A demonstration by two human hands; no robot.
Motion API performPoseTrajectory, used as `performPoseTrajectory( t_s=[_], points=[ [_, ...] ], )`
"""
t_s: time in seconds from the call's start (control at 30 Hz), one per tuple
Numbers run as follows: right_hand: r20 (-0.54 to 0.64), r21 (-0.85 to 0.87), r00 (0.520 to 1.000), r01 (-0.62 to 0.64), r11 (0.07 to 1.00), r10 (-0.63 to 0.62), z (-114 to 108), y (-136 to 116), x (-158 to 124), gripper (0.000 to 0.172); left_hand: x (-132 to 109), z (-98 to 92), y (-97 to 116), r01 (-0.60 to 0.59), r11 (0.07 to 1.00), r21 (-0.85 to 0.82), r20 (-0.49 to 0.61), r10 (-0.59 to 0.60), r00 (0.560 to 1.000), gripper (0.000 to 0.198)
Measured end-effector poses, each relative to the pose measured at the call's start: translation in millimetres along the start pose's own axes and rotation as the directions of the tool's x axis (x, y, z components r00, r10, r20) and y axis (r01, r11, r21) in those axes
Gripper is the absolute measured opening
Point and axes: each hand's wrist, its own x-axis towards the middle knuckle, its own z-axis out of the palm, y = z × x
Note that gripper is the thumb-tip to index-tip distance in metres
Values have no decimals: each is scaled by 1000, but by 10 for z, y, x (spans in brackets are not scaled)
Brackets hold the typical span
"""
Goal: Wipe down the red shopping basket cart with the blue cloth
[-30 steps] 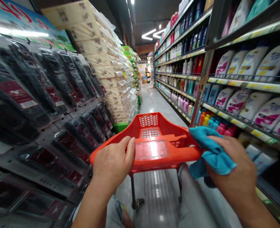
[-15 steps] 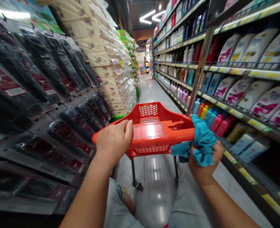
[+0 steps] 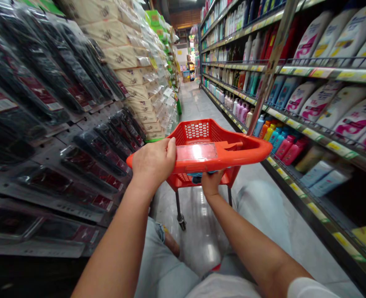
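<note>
A red plastic shopping cart (image 3: 232, 156) stands in front of me. My left hand (image 3: 154, 160) is closed around the left part of its handle, beside a clear label panel (image 3: 197, 151). Beneath the middle of the handle, my right hand (image 3: 212, 182) is closed on a blue cloth (image 3: 197, 177) against the back of the cart's basket. The handle covers the right fingers and much of the cloth, so only a strip of blue and a darker patch show.
Packaged black items (image 3: 86, 78) hang on a rack close at left. Tissue packs (image 3: 136, 76) are stacked beyond it. Along the right run shelves of shampoo bottles (image 3: 314, 103) and a metal post (image 3: 268, 78). The shiny floor (image 3: 190, 99) continues down the aisle.
My right hand has moved left with the blue cloth, from the handle's right end to beneath its middle. My left hand keeps its grip on the handle.
</note>
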Motion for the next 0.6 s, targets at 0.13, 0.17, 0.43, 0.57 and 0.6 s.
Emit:
performPoseTrajectory(
  t_s=[0.13, 0.17, 0.43, 0.57, 0.6],
  points=[
    [348, -35, 921, 201, 979, -177, 473, -313, -220, 47, -3, -4, -14, 15, 1000, -16, -10, -15, 1000, 54],
    [367, -24, 911, 209, 978, -186, 544, -313, -263, 48, -6, -6, -27, 16, 1000, -16, -11, -16, 1000, 54],
    [284, -153, 954, -54, 987, 96, 279, 512, -310, 52, -5, 14, -98, -8, 1000, -10, -17, 7, 1000, 58],
    [320, -117, 942, -69, 991, 103, 59, 801, -201, 37, 38, 37, -132, -20, 1000, -10, -38, 20, 999, 63],
    [331, -94, 939, -65, 993, 92, 15, 841, -171, 32, 54, 48, -151, -32, 999, -12, -43, 31, 999, 63]
  ],
)
